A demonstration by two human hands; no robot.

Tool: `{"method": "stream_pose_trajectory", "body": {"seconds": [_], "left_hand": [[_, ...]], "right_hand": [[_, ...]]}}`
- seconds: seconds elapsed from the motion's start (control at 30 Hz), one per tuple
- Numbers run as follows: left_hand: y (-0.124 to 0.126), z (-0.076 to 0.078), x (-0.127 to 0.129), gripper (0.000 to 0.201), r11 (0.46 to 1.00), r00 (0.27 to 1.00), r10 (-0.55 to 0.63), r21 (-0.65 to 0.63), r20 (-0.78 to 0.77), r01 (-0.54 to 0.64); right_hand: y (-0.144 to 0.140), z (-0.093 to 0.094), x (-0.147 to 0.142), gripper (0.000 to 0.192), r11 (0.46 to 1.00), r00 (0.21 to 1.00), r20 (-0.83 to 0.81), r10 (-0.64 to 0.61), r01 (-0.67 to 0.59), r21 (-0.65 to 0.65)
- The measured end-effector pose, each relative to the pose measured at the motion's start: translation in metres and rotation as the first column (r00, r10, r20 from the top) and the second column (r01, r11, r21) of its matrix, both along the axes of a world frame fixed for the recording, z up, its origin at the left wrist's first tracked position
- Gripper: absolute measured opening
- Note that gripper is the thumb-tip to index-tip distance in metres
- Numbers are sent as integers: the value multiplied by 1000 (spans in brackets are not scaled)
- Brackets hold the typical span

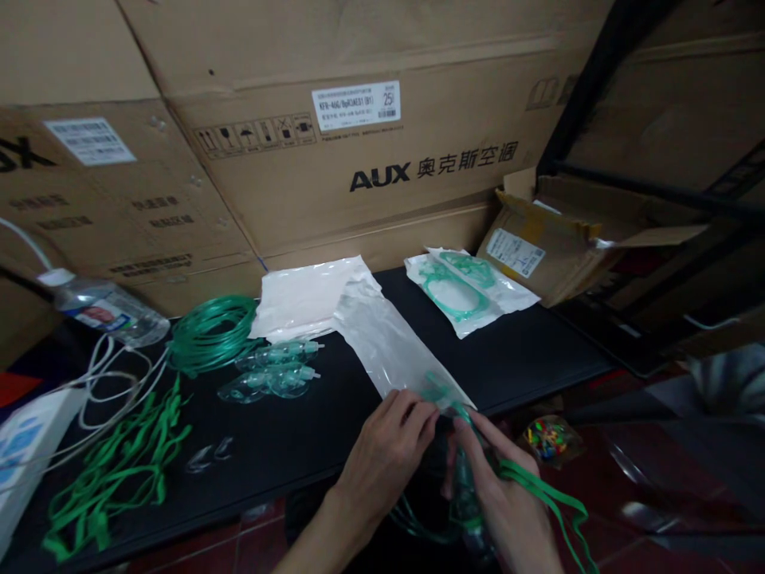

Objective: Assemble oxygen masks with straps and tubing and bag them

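Observation:
My left hand (388,446) is closed, its fingers pinching the open end of a long clear-and-white pouch (388,339). My right hand (508,494) is closed around a transparent green breathing mask (466,498) just below the pouch mouth. A green elastic strap (553,494) trails from that hand to the right, and thin green tubing (412,518) loops below. A green piece (439,388) shows through the pouch film near my fingertips. My fingers hide part of the mask and the pouch edge.
On the black table (287,438) lie masks (272,371), coiled green tubing (212,335), green straps (119,478), flat pouches (304,295) and filled pouches (469,287). A bottle (107,307) and white cable stand left. Cartons (358,207) wall the back; an open box (550,231) sits right.

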State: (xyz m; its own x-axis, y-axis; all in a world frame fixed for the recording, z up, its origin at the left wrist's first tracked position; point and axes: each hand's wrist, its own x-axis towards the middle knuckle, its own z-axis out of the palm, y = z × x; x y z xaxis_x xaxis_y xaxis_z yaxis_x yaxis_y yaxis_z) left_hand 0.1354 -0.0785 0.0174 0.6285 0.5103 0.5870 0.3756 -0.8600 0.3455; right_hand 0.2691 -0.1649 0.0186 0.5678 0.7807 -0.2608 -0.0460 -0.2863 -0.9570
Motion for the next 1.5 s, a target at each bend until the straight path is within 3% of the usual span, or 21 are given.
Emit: {"method": "stream_pose_trajectory", "body": {"seconds": [0.17, 0.27, 0.43, 0.57, 0.67, 0.8, 0.93, 1.07, 1.27, 1.5], "left_hand": [[4, -4, -6, 8, 1000, 1000, 4, -30, 18, -4], [6, -15, -12, 8, 991, 998, 38, -133, 43, -32], [9, -33, -16, 18, 911, 973, 214, -378, 85, -167], [11, -28, -13, 19, 870, 955, 284, -442, 84, -219], [13, -20, -14, 13, 866, 954, 288, -447, 80, -224], [20, -16, -20, 16, 905, 950, 311, -313, 25, -288], [30, -16, -16, 29, 935, 966, 254, -240, -55, -260], [38, -17, -2, 49, 951, 939, 233, -144, -252, -275], [19, -14, 2, 32, 983, 927, 93, -116, -364, -144], [4, -1, -25, 26, 956, 926, -158, -288, -344, 56]], "right_hand": [[6, -6, 8, 62, 999, 991, -129, 42, -41, 10], [9, -8, 13, 71, 1000, 965, -264, 11, -9, 11], [13, -11, 14, 74, 999, 927, -375, 22, -11, 33], [14, -13, 13, 71, 999, 904, -425, 46, -34, 34], [12, -11, 16, 71, 999, 912, -408, 47, -42, 20], [8, -9, 28, 71, 998, 911, -409, 59, -69, -10], [0, -9, 44, 71, 996, 905, -421, 55, -80, -43], [-12, -8, 60, 66, 995, 910, -414, 30, -68, -79], [-35, -11, 95, 55, 993, 919, -394, 2, -49, -110], [-58, -38, 132, 50, 958, 830, -533, 165, -263, -112]]}}
